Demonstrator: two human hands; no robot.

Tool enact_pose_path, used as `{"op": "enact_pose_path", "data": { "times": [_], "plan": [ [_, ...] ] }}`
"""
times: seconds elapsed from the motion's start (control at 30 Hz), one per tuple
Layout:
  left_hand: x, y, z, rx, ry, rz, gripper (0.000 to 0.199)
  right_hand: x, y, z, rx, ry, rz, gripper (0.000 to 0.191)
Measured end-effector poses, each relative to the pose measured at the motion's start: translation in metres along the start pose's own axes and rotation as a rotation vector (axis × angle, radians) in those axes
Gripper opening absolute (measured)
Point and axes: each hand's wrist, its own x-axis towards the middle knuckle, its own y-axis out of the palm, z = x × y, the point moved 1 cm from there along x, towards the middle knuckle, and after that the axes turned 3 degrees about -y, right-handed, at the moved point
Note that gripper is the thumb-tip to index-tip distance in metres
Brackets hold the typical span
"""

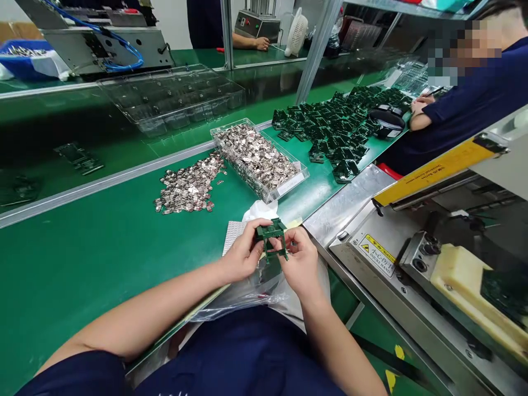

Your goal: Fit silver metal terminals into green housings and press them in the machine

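Observation:
Both my hands hold one green circuit board panel (271, 232) with cut-out openings, above the front edge of the green table. My left hand (243, 250) pinches its left side between thumb and fingers. On the right side, my right hand (300, 258) grips the frame, its fingertips partly hidden behind the board. Just beyond my hands stands a clear plastic tray (284, 190) filled with small silvery metal parts. Left of that tray lies a loose pile of the same metal parts (187, 184). Beneath my hands is a clear plastic bag (264, 291).
Many green circuit boards (330, 126) are heaped at the back right, near a seated co-worker (466, 110). A metal machine (371, 242) with a warning label stands close on my right. An empty clear blister tray (173, 99) lies across the conveyor (124, 143). Another person's hand (260, 43) rests farther back.

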Motion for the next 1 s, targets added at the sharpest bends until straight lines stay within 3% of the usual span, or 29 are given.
{"op": "enact_pose_path", "data": {
  "times": [0.07,0.2,0.3,0.37,0.43,0.57,0.67,0.73,0.87,0.93,1.0],
  "plan": [
    [0.009,-0.008,-0.010,0.034,-0.008,0.068,0.040,0.000,-0.010,0.000,0.050,-0.040,0.016,0.008],
    [0.035,-0.007,-0.043,0.097,-0.073,0.310,0.044,-0.002,-0.041,0.008,0.014,-0.228,0.127,0.060],
    [0.057,0.015,-0.071,0.009,-0.069,0.540,0.046,-0.015,-0.075,0.011,0.018,-0.251,0.021,0.058],
    [0.074,0.036,-0.087,-0.064,-0.040,0.682,0.051,-0.032,-0.106,0.009,0.051,-0.219,-0.146,0.057],
    [0.091,0.062,-0.098,-0.084,0.018,0.739,0.055,-0.056,-0.144,0.004,0.078,-0.195,-0.396,0.062],
    [0.124,0.124,-0.108,0.000,0.258,0.565,0.049,-0.113,-0.224,-0.010,0.087,-0.208,-1.001,0.065],
    [0.140,0.181,-0.116,0.056,0.491,0.556,0.054,-0.146,-0.268,-0.019,0.004,-0.167,-1.252,0.056],
    [0.147,0.217,-0.124,0.089,0.557,0.601,0.066,-0.158,-0.286,-0.021,-0.056,-0.122,-1.316,0.056],
    [0.158,0.277,-0.136,0.164,0.464,0.722,0.088,-0.159,-0.302,-0.019,-0.137,-0.120,-1.320,0.064],
    [0.164,0.295,-0.140,0.162,0.402,0.724,0.085,-0.151,-0.307,-0.017,-0.145,-0.115,-1.277,0.064],
    [0.168,0.298,-0.142,0.059,0.343,0.683,0.073,-0.139,-0.311,-0.017,-0.161,-0.116,-1.203,0.064]
  ]
}}
